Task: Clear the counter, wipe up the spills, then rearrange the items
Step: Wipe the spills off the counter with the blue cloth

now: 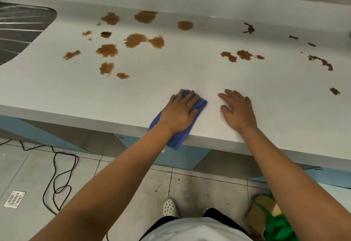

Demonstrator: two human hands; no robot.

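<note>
Here my left hand (182, 112) presses flat, fingers spread, on a folded blue cloth (177, 136) draped over the smooth white counter's (76, 92) near edge; my right hand (237, 110) rests spread beside it, blotchy brown spills (135, 40) toward the far edge.

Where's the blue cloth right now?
In the head view, the blue cloth lies at the counter's near edge, left of centre, pressed flat under the left hand, one end hanging over the edge. The right hand rests beside it.
</note>
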